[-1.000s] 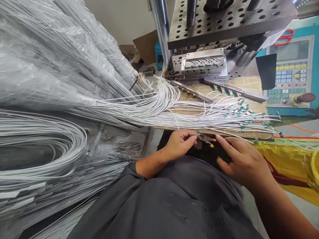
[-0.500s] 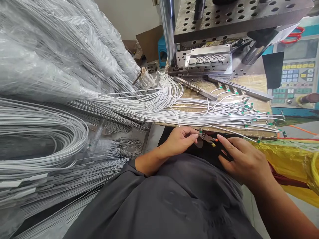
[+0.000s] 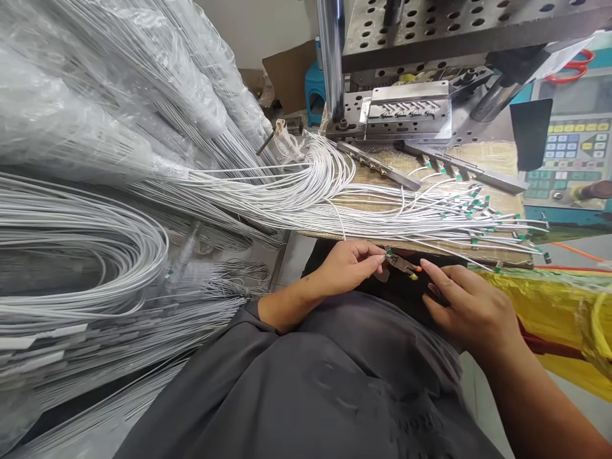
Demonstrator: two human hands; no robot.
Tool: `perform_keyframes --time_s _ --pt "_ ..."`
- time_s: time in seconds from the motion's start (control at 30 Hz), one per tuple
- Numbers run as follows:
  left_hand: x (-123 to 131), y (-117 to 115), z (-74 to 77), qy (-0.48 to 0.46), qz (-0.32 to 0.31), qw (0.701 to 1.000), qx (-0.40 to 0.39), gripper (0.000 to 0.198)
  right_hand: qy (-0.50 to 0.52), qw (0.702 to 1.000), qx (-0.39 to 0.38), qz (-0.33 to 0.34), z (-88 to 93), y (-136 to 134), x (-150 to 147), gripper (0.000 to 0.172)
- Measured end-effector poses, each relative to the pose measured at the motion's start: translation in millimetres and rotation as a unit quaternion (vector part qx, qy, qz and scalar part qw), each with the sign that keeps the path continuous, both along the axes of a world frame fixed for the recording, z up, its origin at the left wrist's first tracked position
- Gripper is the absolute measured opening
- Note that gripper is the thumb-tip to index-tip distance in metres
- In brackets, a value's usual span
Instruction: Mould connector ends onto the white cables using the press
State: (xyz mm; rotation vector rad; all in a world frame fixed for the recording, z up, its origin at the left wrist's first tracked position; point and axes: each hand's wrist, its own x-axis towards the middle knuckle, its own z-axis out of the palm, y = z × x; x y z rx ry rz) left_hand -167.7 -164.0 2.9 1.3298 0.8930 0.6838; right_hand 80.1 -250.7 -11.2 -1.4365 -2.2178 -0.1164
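Note:
Between the thumb and fingers of my left hand (image 3: 348,266) is the end of a white cable (image 3: 342,228), pinched just behind its small green-and-metal connector (image 3: 388,250). My right hand (image 3: 466,299) is closed on a small pair of pliers (image 3: 400,262) with orange and yellow at the handles. The plier jaws are up against the cable end, close to my left fingertips. My right palm and fingers hide most of the handles. Many white cables (image 3: 306,213) with green-tipped ends lie across the bench just beyond both hands.
Two metal bar fixtures (image 3: 380,167) (image 3: 478,173) rest on the cardboard-covered bench (image 3: 497,156). Behind them stands a press with a metal mould (image 3: 408,111). A control panel (image 3: 574,146) is at right, above yellow wrapping (image 3: 549,306). Plastic-wrapped cable bundles (image 3: 95,121) fill the left.
The view has shifted slightly, so the bench and press sit a little further right. Both hands keep nearly the same pose, and the plier handles look slightly closer together.

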Motion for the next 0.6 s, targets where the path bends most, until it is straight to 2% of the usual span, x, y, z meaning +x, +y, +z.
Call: perform_keyframes --time_s 0.23,0.4,0.5,0.6 --pt "1 -3 5.9 0.037 0.026 0.998 0.05 0.028 0.144 0.989 -0.038 -0.01 -2.8 2 -10 0.066" --pt "3 -4 9.4 -0.002 0.039 0.999 0.035 0.036 0.217 0.975 -0.033 -0.036 2.3 2 -18 0.065" --pt "3 -4 9.7 -0.009 0.046 0.998 0.028 0.038 0.215 0.976 -0.032 -0.016 2.0 2 -18 0.073" --pt "3 -6 9.1 0.001 0.052 0.998 0.036 0.038 0.173 0.985 -0.016 -0.012 -0.6 1 -15 0.08"
